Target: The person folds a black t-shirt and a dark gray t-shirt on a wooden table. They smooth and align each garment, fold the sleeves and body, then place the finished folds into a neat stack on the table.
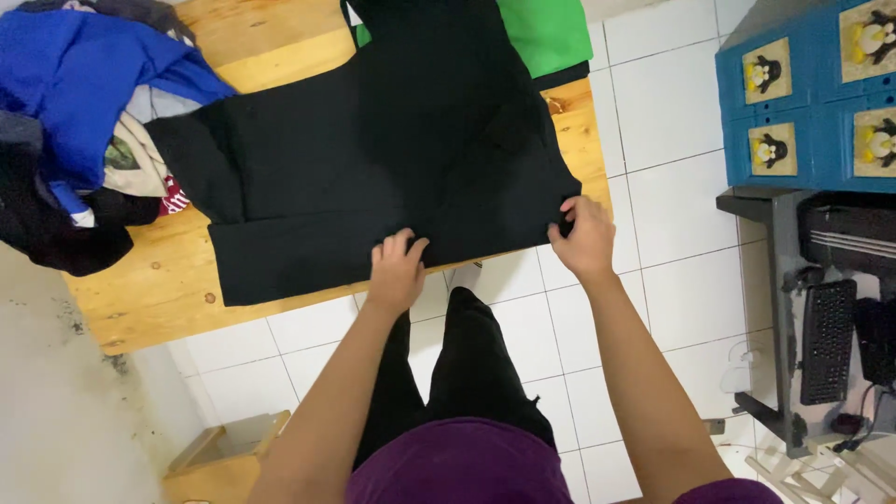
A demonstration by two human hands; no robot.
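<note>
White floor tiles [653,103] surround a pale wooden table [149,299], seen from above by the head camera. Spread flat across the tabletop lies a black garment [373,149], its near hem running along the table's near edge and one sleeve reaching toward the left.

At that near hem, the left hand [397,271] rests palm down on the cloth, fingers together and slightly bent, pressing the fabric rather than closing round it. Further right, the right hand [583,238] sits at the garment's near right corner, its fingers curled and pinching the edge of the black cloth just where it meets the table's edge. The two hands are apart, with a stretch of hem between them.

On the far left of the table a heap of clothes [65,149] is piled, a blue piece on top and dark ones beneath. At the far edge, a green cloth [546,33] shows past the black garment. To the far right stands a blue drawer cabinet [807,93] with penguin pictures, and nearer, a dark stand carrying a black keyboard [829,341].
</note>
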